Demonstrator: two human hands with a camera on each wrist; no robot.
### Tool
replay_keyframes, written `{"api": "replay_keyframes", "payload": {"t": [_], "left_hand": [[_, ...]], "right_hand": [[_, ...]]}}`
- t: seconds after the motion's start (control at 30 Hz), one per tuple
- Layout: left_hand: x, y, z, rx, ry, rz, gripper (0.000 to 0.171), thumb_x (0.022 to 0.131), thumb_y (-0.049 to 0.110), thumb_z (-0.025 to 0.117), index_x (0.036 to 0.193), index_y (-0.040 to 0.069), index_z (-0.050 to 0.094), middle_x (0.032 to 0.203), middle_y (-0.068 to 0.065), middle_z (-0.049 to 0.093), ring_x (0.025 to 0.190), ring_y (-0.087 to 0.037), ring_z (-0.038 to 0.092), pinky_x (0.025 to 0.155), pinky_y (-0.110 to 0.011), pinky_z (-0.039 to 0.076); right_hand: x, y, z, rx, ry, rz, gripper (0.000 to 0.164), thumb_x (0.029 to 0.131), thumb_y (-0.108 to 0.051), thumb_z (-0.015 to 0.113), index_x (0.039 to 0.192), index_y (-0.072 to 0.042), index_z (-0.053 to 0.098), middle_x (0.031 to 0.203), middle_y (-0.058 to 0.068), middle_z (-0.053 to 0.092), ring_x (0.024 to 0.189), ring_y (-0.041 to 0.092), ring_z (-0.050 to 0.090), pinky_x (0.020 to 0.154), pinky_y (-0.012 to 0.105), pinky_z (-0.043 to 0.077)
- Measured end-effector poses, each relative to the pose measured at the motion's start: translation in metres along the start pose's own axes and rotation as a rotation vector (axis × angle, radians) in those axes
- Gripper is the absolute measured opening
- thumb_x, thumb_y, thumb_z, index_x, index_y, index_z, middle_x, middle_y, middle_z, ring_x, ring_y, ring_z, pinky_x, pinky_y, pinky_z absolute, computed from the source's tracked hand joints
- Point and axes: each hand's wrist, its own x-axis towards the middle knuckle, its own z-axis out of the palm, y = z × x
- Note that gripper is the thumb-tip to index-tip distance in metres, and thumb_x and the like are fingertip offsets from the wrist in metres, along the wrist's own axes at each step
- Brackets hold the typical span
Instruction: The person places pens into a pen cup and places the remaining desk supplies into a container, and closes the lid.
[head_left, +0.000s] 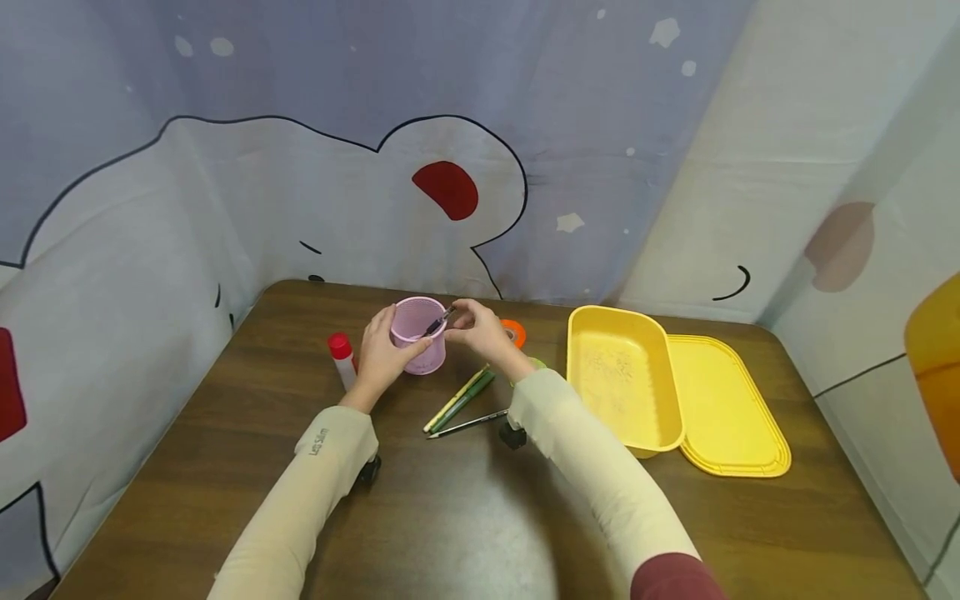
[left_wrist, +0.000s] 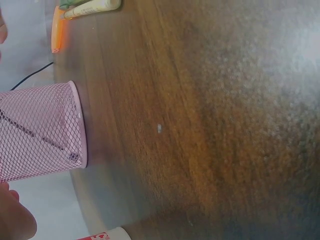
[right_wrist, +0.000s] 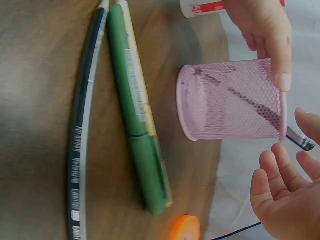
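My left hand [head_left: 380, 350] grips a pink mesh pen cup [head_left: 427, 360] by its side, thumb near the rim. Inside the cup a dark pen [right_wrist: 250, 102] leans diagonally, its lower end at the base and its clear end [right_wrist: 301, 141] sticking out past the rim. Around that end are the parted fingers of my right hand [head_left: 482, 333], with gaps showing between pen and fingertips in the right wrist view. A green marker [right_wrist: 137, 110], a yellow pencil [head_left: 454, 398] and a black pencil [right_wrist: 82, 130] lie on the table close to the cup.
A glue stick with a red cap [head_left: 341, 348] stands left of my left hand. Behind my right wrist lie an orange ring-shaped roll [head_left: 514, 332] and a partly hidden yellow-green item [head_left: 537, 363]. Right of them are a yellow tub [head_left: 626, 312] and its flat lid [head_left: 727, 408]. Printed curtain backs the table.
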Motion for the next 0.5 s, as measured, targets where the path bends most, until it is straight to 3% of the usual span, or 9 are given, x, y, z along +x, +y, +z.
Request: {"api": "replay_keyframes", "payload": {"t": [0.2, 0.5], "left_hand": [[0.000, 0.001, -0.001, -0.032, 0.017, 0.003, 0.088, 0.068, 0.044, 0.071, 0.135, 0.002, 0.032, 0.139, -0.015, 0.032, 0.129, -0.032, 0.027, 0.104, -0.047, 0.025], [0.000, 0.001, 0.000, -0.038, 0.019, -0.014, 0.087, 0.067, 0.044, 0.072, 0.135, 0.004, 0.033, 0.139, -0.014, 0.032, 0.129, -0.031, 0.028, 0.104, -0.047, 0.025]], "right_hand": [[-0.008, 0.021, 0.004, -0.014, -0.019, 0.039, 0.047, 0.075, -0.009, 0.067, 0.119, -0.003, 0.051, 0.097, 0.017, 0.059, 0.083, 0.021, 0.055, 0.068, 0.023, 0.046], [-0.020, 0.048, 0.011, -0.111, -0.064, 0.016, 0.034, 0.074, -0.008, 0.067, 0.106, 0.000, 0.060, 0.105, 0.015, 0.062, 0.098, 0.025, 0.057, 0.084, 0.035, 0.046]]}}
